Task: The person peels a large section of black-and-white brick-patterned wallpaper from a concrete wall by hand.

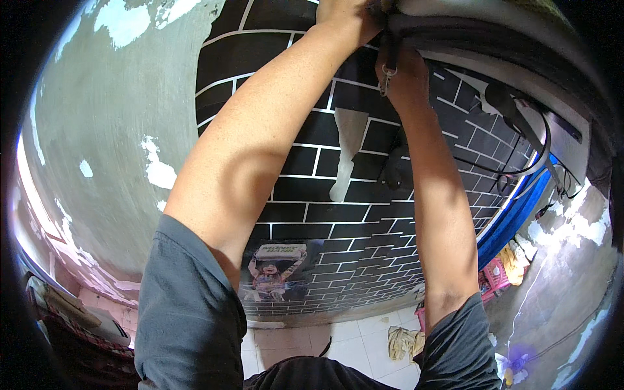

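Both of my arms reach up toward the top of the head view. My left hand is at the upper edge, partly cut off, against a dark thing whose kind I cannot make out; its fingers are hidden. My right hand is a little lower and to the right, in shadow under a dark padded edge. A black strap with a metal snap hook hangs in front of this hand. Whether the hand grips anything does not show.
A black brick-patterned wall with a torn patch and a poster is ahead. Black cables loop at the right beside a blue curtain. Below are a pink basket, a crumpled cloth and a tiled floor.
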`<state>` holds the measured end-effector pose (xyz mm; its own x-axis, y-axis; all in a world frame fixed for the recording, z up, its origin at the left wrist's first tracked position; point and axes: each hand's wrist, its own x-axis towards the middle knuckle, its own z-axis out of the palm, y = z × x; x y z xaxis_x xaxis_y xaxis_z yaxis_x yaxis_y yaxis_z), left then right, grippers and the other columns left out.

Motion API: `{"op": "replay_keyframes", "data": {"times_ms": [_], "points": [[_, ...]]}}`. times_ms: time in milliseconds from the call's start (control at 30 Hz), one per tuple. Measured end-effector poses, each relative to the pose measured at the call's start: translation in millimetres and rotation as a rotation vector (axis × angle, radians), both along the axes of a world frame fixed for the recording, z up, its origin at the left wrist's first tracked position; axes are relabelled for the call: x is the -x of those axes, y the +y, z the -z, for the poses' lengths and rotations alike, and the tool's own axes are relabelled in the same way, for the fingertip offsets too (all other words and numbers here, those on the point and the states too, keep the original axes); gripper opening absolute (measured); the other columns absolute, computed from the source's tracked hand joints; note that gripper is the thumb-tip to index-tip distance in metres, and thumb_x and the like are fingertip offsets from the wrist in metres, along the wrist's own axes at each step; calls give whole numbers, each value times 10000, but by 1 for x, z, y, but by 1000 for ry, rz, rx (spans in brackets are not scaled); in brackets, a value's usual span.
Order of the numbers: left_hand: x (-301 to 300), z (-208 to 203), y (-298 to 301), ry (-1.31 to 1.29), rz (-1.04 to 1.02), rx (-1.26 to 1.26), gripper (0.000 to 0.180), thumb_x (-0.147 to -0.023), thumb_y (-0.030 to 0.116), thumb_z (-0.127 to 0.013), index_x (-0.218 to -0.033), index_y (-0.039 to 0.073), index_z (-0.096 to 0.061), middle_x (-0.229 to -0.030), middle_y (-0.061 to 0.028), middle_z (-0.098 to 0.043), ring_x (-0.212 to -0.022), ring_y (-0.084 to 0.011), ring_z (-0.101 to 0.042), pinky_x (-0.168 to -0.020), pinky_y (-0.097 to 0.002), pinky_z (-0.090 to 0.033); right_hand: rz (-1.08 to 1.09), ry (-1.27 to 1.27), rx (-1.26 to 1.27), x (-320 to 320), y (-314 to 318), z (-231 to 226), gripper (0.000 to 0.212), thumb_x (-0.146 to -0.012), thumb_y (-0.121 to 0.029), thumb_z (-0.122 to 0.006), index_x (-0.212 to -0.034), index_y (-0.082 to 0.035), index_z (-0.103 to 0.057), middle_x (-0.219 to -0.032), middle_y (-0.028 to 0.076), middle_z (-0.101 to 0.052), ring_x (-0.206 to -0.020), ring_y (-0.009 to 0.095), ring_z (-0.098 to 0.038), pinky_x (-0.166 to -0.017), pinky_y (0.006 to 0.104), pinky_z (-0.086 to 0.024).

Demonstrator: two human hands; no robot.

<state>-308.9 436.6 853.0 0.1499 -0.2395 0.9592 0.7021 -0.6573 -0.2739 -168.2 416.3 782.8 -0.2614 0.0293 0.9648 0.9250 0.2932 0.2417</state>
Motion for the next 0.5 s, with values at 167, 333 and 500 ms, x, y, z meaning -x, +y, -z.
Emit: {"op": "replay_keyframes", "data": {"times_ms": [167, 333, 500], "points": [[-4, 13, -1, -68, 209, -68, 241, -833, 131, -558, -1045, 108, -670, -979, -203, -681, -988, -434, -581, -855, -462, -427, 97, -87, -100, -11, 21, -2, 188, -892, -145, -521, -912, -5, -645, -869, 256, -655, -856, 416, -659, -739, 494, -546], [-6, 12, -4, 14, 71, 73, 221, -856, 150, -534, -1013, 105, -683, -985, -192, -684, -956, -400, -593, -833, -455, -419, 240, -66, -66, -11, 18, -3, 190, -870, -153, -534, -912, -20, -663, -884, 236, -669, -860, 400, -667, -757, 476, -551], [-1, 17, 3, 40, 116, 1, 214, -865, 167, -525, -988, 102, -688, -976, -163, -694, -926, -361, -609, -794, -442, -403, 297, -33, 8, -5, 22, -6, 204, -854, -178, -541, -880, -28, -677, -877, 234, -676, -854, 396, -670, -778, 472, -545]]}}
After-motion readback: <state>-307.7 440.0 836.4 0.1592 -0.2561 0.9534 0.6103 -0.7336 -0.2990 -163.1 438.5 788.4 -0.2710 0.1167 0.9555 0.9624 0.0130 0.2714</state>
